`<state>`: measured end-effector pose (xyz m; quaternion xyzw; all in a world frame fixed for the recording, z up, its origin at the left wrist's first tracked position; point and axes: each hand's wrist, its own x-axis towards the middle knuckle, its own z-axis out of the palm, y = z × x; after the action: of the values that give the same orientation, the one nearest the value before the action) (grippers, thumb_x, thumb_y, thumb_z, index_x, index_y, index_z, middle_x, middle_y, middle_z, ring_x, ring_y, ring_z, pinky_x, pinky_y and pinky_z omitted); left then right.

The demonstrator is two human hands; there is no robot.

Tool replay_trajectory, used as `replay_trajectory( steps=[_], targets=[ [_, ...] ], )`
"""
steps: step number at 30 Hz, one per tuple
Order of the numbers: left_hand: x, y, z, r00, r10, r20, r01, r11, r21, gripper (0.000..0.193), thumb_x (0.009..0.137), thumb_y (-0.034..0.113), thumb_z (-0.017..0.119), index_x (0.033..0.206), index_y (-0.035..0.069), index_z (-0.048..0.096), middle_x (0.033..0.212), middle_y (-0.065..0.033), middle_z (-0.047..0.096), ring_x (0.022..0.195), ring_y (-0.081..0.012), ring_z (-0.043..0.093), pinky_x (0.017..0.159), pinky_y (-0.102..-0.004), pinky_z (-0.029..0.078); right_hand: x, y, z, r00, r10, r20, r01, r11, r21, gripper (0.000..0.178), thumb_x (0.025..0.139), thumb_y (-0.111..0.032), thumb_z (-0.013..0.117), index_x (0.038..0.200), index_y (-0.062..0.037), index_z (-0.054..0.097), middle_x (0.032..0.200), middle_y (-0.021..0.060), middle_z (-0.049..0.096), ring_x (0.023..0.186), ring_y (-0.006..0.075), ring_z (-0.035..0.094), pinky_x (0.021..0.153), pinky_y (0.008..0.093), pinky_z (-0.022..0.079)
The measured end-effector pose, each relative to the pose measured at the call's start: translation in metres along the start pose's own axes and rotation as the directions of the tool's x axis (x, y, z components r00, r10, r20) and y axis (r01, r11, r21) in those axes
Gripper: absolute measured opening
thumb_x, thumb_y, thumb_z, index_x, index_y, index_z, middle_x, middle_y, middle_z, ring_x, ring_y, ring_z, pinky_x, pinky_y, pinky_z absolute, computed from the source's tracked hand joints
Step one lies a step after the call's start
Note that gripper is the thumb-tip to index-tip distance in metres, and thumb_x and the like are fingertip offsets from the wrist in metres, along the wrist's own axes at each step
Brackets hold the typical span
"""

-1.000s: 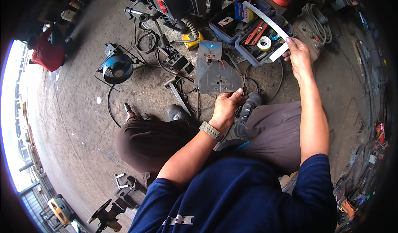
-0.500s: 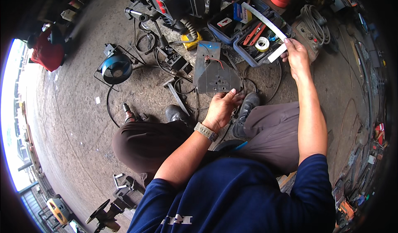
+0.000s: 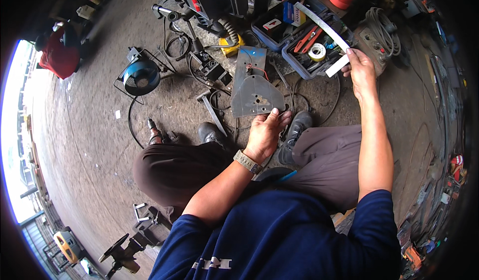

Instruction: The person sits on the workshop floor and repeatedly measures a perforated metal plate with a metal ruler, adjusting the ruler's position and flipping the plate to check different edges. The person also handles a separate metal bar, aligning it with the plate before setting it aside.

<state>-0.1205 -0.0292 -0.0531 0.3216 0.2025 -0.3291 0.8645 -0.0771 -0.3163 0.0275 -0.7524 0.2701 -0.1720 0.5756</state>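
Note:
My left hand (image 3: pixel 264 136) grips the lower edge of a dark metal plate (image 3: pixel 249 94), thumb on its face. The plate has a rounded, tapering outline, with several holes. Behind it lies another flat metal piece (image 3: pixel 254 54) with blue marking at its top and a thin reddish wire across it. Up and to the right, my right hand (image 3: pixel 360 69) pinches a long pale strip (image 3: pixel 320 21). The strip reaches up over an open toolbox (image 3: pixel 305 74), and a short white length of it or of a second piece sticks out below my fingers; I cannot tell which.
In the toolbox are red-handled cutters (image 3: pixel 308 39) and a tape roll (image 3: pixel 317 52). A hammer (image 3: pixel 212 111), cables and a power drill (image 3: pixel 154 131) lie on the floor to the left, near a blue fan (image 3: pixel 141 78). A coiled cable (image 3: pixel 381 30) sits at right.
The plate in my left hand has tipped and turned, so its rounded top shows more clearly. My right hand keeps its hold on the strip. The whole view has shifted slightly.

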Motion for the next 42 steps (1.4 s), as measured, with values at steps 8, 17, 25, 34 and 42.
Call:
replay_trajectory(
  steps=[8,17,25,34,42],
  targets=[
    [0.005,0.003,-0.013,0.998,-0.040,0.048,0.037,0.998,0.056,0.033,0.100,0.017,0.061,0.119,-0.007,0.051,0.110,-0.0162,0.064,0.104,-0.0278,0.068,0.091,-0.0377,0.055,-0.004,-0.002,0.001,1.000,0.000,-0.001,0.000,1.000,0.006,0.023,0.100,-0.022,0.059,0.103,-0.0010,0.070,0.078,0.0022,0.066,0.059,0.0081,0.057,0.051,0.0236,0.045],
    [0.003,0.008,-0.012,0.992,-0.064,0.105,0.050,0.990,0.129,0.039,0.099,0.021,0.061,0.116,-0.013,0.049,0.113,-0.0227,0.064,0.114,-0.0321,0.063,0.102,-0.0439,0.048,-0.001,-0.004,0.006,1.000,0.014,0.012,-0.014,0.999,0.030,0.024,0.101,-0.021,0.058,0.107,0.0012,0.067,0.078,0.0030,0.065,0.059,0.0084,0.058,0.052,0.0232,0.045],
    [0.003,0.011,-0.012,0.990,-0.101,0.103,0.089,0.989,0.117,0.045,0.098,0.020,0.063,0.120,-0.016,0.047,0.115,-0.0259,0.062,0.115,-0.0346,0.062,0.101,-0.0469,0.048,0.000,-0.008,0.011,1.000,0.024,0.012,-0.024,1.000,0.016,0.025,0.101,-0.021,0.058,0.107,0.0014,0.067,0.078,0.0030,0.065,0.060,0.0077,0.057,0.053,0.0224,0.045],
    [0.005,0.010,-0.012,0.990,-0.092,0.107,0.081,0.992,0.100,0.048,0.096,0.020,0.066,0.124,-0.014,0.048,0.120,-0.0234,0.061,0.117,-0.0365,0.061,0.100,-0.0484,0.048,0.003,-0.007,0.013,1.000,0.008,0.008,-0.008,1.000,-0.004,0.025,0.100,-0.021,0.058,0.108,0.0017,0.067,0.079,0.0036,0.065,0.060,0.0084,0.058,0.053,0.0230,0.046],
    [0.005,0.010,-0.012,0.983,-0.128,0.128,0.112,0.985,0.128,0.049,0.097,0.020,0.065,0.125,-0.016,0.048,0.120,-0.0229,0.061,0.117,-0.0347,0.060,0.102,-0.0460,0.047,0.004,-0.004,0.013,1.000,0.000,0.015,0.000,1.000,-0.026,0.026,0.100,-0.021,0.059,0.108,0.0022,0.067,0.079,0.0037,0.065,0.060,0.0084,0.058,0.053,0.0231,0.046]
  ],
)
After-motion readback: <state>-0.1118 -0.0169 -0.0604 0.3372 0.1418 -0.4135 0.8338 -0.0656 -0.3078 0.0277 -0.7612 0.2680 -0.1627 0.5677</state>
